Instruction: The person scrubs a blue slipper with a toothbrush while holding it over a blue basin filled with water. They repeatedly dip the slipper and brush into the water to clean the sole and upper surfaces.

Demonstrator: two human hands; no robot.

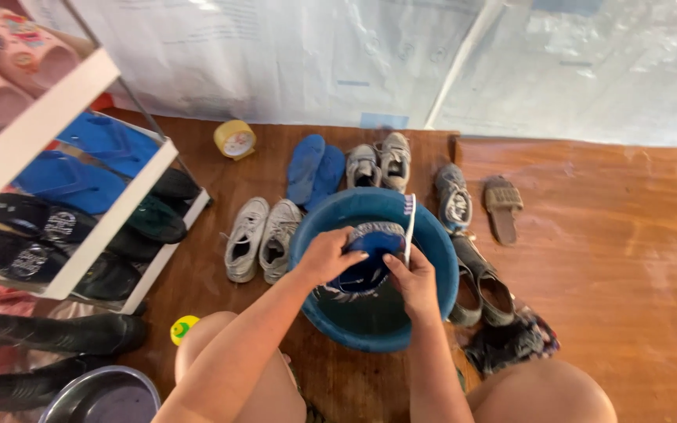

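Squatting over a blue basin (432, 258) on the wooden floor (589, 258), you are holding a blue shoe (370, 258) above its middle. Your left hand (324, 254) is closing its fingers around the shoe's left side, and your right hand (413, 282) is gripping the right side near the white sole edge, which is standing upright by the basin's far rim. I cannot tell whether water is sitting in the basin.

As for progress, the washing looks to be under way on this one shoe only, and none of the other footwear looks wet from here, so I judge most of the work is still waiting.

Moving left to right around you: a white shoe rack (80, 196) is carrying pink sandals, blue flip-flops and dark shoes; black rubber boots (48, 333) are lying below it, beside a metal bowl (103, 395). A small yellow object (183, 329) is sitting by your left knee, and a yellow tape roll (235, 139) is resting farther back. A pair of white sneakers (264, 239) is lying just left of the basin, blue flip-flops (315, 168) and grey sneakers (379, 160) behind it. On the right, a grey shoe (454, 200), a brown sandal (503, 207) and dark slip-ons (481, 290) are crowding the basin's side, touching or nearly touching it.
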